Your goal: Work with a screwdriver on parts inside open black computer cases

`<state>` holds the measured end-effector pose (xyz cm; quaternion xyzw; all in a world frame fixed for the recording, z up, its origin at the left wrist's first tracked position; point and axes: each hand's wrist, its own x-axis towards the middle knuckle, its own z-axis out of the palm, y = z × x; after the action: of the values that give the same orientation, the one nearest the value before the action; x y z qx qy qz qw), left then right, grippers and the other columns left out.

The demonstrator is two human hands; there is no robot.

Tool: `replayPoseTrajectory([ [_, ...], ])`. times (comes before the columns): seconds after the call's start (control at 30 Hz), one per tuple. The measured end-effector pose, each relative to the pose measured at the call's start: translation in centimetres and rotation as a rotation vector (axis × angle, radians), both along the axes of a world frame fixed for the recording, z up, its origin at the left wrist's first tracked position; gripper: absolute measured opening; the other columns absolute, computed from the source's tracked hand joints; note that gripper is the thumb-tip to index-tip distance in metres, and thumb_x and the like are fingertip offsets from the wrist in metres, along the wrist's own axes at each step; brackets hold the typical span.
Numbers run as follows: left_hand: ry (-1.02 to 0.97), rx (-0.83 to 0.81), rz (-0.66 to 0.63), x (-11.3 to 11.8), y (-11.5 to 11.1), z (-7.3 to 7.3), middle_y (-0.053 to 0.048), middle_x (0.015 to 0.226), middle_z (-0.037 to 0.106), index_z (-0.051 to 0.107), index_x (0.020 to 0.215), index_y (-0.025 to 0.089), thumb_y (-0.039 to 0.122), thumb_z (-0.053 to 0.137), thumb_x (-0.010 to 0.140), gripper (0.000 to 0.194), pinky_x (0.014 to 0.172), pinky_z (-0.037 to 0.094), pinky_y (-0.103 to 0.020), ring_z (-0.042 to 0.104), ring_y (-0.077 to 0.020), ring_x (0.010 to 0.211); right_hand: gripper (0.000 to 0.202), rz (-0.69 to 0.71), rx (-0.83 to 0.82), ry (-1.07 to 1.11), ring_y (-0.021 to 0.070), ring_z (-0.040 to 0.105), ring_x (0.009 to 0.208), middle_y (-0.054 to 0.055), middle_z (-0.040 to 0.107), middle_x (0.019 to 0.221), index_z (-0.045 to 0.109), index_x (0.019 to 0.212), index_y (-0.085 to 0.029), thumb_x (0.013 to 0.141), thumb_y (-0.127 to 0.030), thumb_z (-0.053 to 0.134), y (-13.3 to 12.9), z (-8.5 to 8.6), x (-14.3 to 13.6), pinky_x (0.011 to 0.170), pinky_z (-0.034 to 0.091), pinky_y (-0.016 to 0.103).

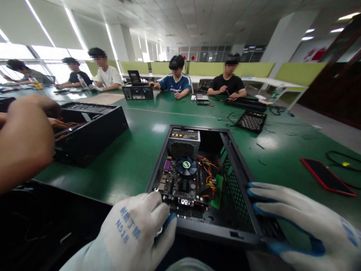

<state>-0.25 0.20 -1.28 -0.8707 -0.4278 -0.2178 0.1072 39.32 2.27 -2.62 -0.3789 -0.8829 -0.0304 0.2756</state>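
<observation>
An opened black computer case (242, 165) lies before me, its inside facing up. In it are a motherboard (184, 184), a round cooling fan (186, 165), a power supply (184, 142) and bundled coloured cables (210, 180). My left hand (135, 229), in a white glove with blue inner side, is closed at the case's near left edge. Its thumb and fingers press together, and what they hold is hidden. Against the right side of the case rests my right hand (304, 222), also gloved, with fingers stretched out and thumb apart near the front corner.
A co-worker's bare arm (28, 139) reaches into another black case (93, 135) at left. On the green table (141, 150) lie a red-edged phone-like slab (328, 177), a black perforated tray (251, 121) and cable scraps. Several people sit across the table.
</observation>
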Motion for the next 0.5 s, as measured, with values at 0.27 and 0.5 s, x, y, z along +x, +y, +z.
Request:
replayPoseTrajectory([
  [0.27,-0.028,0.0,0.042,0.4,0.1,0.1,0.0,0.071,0.056,0.053,0.072,0.025,0.03,0.056,0.095,0.024,0.051,0.038,-0.032,0.056,-0.0165,0.056,0.043,0.053,-0.025,-0.484,0.0327,0.071,0.1,0.014,0.074,0.116,0.074,0.112,-0.024,0.09,-0.06,0.066,7.4,5.0,-10.9,0.087,0.058,0.048],
  [0.5,-0.038,-0.021,0.079,0.2,-0.2,-0.1,-0.001,0.073,0.059,0.057,0.074,0.025,0.032,0.057,0.095,0.022,0.054,0.038,-0.031,0.058,-0.0163,0.059,0.026,0.055,-0.22,-0.992,0.0312,0.074,0.091,0.017,0.078,0.103,0.078,0.104,-0.014,0.088,-0.034,0.074,13.0,2.4,-19.5,0.078,0.054,0.04],
])
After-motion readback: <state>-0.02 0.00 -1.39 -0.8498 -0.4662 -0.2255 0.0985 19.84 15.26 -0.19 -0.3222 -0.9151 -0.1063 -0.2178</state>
